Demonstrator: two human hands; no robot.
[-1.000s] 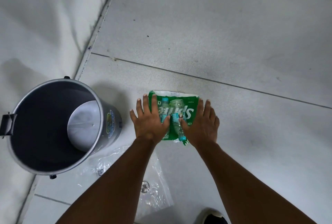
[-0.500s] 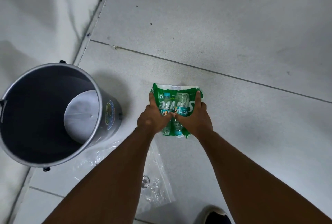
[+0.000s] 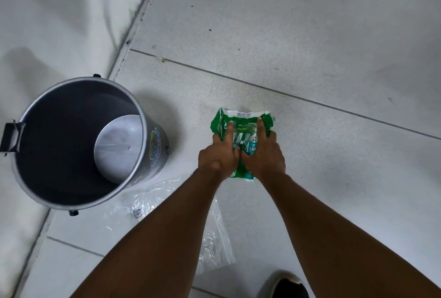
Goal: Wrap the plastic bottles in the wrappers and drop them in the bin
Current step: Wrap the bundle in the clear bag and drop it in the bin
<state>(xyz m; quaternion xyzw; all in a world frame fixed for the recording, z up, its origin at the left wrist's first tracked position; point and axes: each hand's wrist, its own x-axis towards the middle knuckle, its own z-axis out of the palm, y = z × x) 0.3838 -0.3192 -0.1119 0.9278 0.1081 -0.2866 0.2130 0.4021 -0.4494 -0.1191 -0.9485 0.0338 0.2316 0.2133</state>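
A green wrapper (image 3: pixel 243 115) lies on the tiled floor with its side edges folded up around small clear plastic bottles with teal labels (image 3: pixel 250 147). My left hand (image 3: pixel 220 156) grips the wrapper's left side, index finger stretched along it. My right hand (image 3: pixel 263 156) grips the right side the same way. The two hands touch at the thumbs over the bottles. The open metal bin (image 3: pixel 143 135) stands on the floor to the left of the bundle, and nothing shows inside it.
A clear plastic bag (image 3: pixel 214 245) lies flat on the floor under my forearms, partly against the bin's base. A dark shoe (image 3: pixel 288 288) shows at the bottom edge. A white wall rises at the left behind the bin.
My hands went from lying flat on the wrapper to closing on its two sides. The wrapper's edges have folded up and inward around the bottles.
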